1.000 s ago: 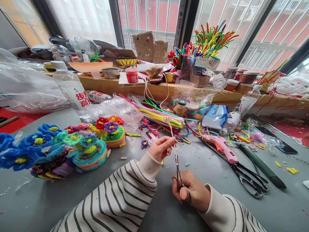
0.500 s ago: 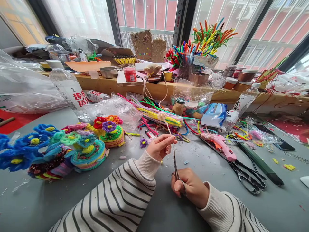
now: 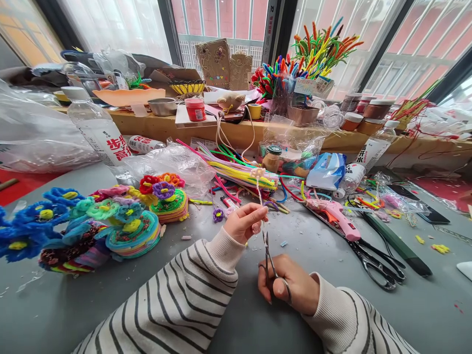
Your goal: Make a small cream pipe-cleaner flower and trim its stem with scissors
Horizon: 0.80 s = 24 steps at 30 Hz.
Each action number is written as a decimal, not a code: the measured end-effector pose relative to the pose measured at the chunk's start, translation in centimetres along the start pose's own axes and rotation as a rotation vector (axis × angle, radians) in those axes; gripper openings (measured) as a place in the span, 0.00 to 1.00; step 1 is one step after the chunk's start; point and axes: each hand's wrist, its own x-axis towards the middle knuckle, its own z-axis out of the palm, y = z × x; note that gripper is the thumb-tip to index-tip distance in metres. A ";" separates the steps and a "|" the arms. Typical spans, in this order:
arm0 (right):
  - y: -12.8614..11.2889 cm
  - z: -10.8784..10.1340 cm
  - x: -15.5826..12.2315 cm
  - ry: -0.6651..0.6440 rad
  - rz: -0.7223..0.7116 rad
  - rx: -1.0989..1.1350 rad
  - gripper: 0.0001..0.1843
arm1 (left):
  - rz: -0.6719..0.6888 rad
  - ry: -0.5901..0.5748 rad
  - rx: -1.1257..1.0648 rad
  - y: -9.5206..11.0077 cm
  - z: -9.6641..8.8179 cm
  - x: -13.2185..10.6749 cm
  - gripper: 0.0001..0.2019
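Observation:
My left hand point(image 3: 246, 222) pinches a thin, pale pipe-cleaner flower point(image 3: 257, 174) by its stem, the small cream head pointing up. My right hand point(image 3: 285, 282) has its thumb and fingers in the handle loops of small metal scissors point(image 3: 270, 265). Their blades are parted and point up at the lower end of the stem, just beneath my left fingers. Whether the blades touch the stem I cannot tell. Behind the flower lies a bundle of coloured pipe cleaners point(image 3: 239, 173).
Fuzzy flower pieces point(image 3: 132, 235) stand at the left. On the right lie a pink glue gun point(image 3: 339, 220), large black-handled scissors point(image 3: 379, 269) and a dark green bar point(image 3: 400, 246). Water bottles point(image 3: 94, 129), a glass jar point(image 3: 272, 158) and plastic bags line the back, below a cluttered ledge.
The scissors' blades have spread apart, and my right thumb and fingers have opened with the handles. My left hand keeps its pinch on the flower stem. The view has shifted slightly.

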 end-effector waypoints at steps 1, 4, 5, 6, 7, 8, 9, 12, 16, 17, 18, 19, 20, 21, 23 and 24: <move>0.0 0.0 0.0 -0.001 0.006 0.006 0.39 | -0.005 0.002 0.006 0.0 0.0 0.0 0.16; -0.2 0.0 0.0 0.004 0.014 -0.004 0.39 | -0.011 0.013 0.022 -0.1 0.0 0.0 0.16; -0.2 0.1 0.0 0.008 0.014 -0.012 0.39 | -0.012 0.015 0.027 -0.1 0.0 0.0 0.16; -0.1 0.1 0.1 0.013 0.013 -0.018 0.39 | -0.012 0.017 0.031 -0.1 0.0 0.0 0.16; -0.1 0.1 0.1 0.018 0.012 -0.020 0.39 | -0.012 0.020 0.034 -0.1 0.0 0.0 0.16; 0.0 0.1 0.1 0.022 0.011 -0.019 0.39 | -0.013 0.022 0.036 -0.1 0.0 0.0 0.16; 0.0 0.1 0.1 0.026 0.009 -0.016 0.39 | -0.015 0.025 0.037 -0.1 0.0 0.0 0.16; 0.2 0.1 0.2 0.041 0.003 -0.010 0.38 | -0.012 0.036 0.035 -0.1 0.1 0.0 0.15; 0.6 0.2 0.3 0.077 -0.006 -0.026 0.37 | 0.016 0.055 0.009 -0.1 0.1 0.1 0.16; 0.7 0.2 0.3 0.088 -0.004 -0.033 0.36 | 0.025 0.060 -0.001 -0.1 0.1 0.1 0.16; 0.8 0.2 0.3 0.100 0.001 -0.042 0.36 | 0.034 0.063 -0.008 -0.1 0.1 0.1 0.17; 0.9 0.3 0.3 0.111 0.009 -0.050 0.36 | 0.043 0.065 -0.015 -0.1 0.0 0.2 0.17; 1.0 0.3 0.2 0.124 0.018 -0.057 0.36 | 0.049 0.066 -0.018 0.0 0.0 0.2 0.17; 1.0 0.3 0.2 0.135 0.026 -0.061 0.35 | 0.052 0.065 -0.022 0.0 0.0 0.2 0.17; 1.1 0.4 0.2 0.143 0.032 -0.064 0.35 | 0.055 0.065 -0.032 0.0 0.0 0.2 0.16; 1.1 0.4 0.2 0.142 0.028 -0.064 0.35 | 0.057 0.065 -0.039 0.1 0.0 0.2 0.16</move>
